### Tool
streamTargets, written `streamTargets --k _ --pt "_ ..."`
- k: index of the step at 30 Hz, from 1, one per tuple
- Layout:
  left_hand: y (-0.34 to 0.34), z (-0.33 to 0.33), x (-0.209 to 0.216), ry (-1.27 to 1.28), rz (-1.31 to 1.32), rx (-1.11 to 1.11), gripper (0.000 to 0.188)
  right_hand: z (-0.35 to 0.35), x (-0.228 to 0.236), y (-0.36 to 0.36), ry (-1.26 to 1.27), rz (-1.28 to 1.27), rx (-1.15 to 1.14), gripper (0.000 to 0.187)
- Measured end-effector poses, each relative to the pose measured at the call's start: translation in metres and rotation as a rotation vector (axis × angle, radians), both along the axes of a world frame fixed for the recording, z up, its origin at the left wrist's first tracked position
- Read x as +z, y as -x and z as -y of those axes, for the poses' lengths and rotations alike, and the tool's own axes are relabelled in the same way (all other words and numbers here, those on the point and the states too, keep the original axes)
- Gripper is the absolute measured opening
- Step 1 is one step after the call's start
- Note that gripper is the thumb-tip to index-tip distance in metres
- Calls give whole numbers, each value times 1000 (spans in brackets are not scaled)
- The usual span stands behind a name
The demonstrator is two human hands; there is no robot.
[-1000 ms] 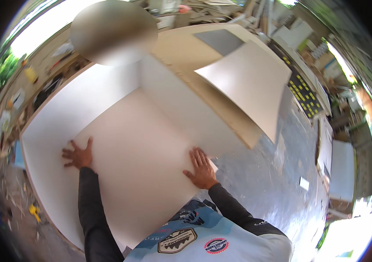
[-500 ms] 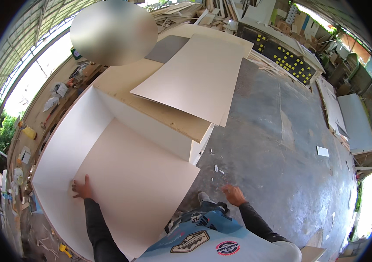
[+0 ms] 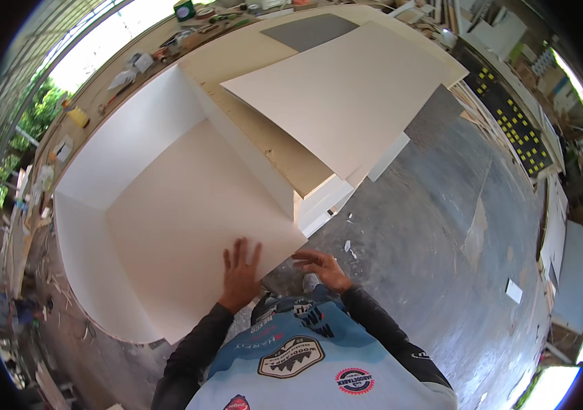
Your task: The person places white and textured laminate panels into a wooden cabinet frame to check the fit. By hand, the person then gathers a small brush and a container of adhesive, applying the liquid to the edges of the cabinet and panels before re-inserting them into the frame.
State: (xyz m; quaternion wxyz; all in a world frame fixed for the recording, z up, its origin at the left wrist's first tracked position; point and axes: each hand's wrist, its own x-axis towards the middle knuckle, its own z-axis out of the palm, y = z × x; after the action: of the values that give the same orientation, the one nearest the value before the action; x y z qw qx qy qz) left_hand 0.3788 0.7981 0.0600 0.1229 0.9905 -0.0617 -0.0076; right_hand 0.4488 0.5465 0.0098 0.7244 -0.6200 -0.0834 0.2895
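Note:
A large beige sheet (image 3: 175, 219) lies inside a white-walled open box (image 3: 120, 154), its front edge facing me. My left hand (image 3: 241, 277) rests on the sheet near that edge, palm down with the fingers spread. Just off the sheet's right corner is my right hand (image 3: 324, 269), its fingers stretched toward the edge; I cannot tell whether they touch it. Neither hand holds anything. Beyond the box's inner wall, a second loose sheet (image 3: 346, 89) lies across a pale wooden board (image 3: 264, 147) and overhangs it on the right.
A grey piece (image 3: 319, 31) lies at the board's far end. Along the left, a workbench (image 3: 103, 113) carries tools and a yellow bottle (image 3: 76, 114). White scraps (image 3: 348, 246) and a small white rectangle (image 3: 513, 291) lie on the concrete floor (image 3: 435, 225). Panels (image 3: 573, 273) lean at the right.
My left hand has moved right, from the sheet's left side to its front edge. My right hand has come in toward the sheet's corner. The view has turned, and the blurred oval is gone.

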Motion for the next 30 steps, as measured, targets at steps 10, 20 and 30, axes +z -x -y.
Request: streamTargets --k 10,20,30 --pt "-10 -44 195 34 277 28 47 -79 62 -3 201 797 300 36" --pt "-91 -82 311 185 331 75 32 -281 20 -192 1026 1081 219 72" --pt "-104 -120 342 59 339 50 35 -52 -3 -7 913 1078 292 45"
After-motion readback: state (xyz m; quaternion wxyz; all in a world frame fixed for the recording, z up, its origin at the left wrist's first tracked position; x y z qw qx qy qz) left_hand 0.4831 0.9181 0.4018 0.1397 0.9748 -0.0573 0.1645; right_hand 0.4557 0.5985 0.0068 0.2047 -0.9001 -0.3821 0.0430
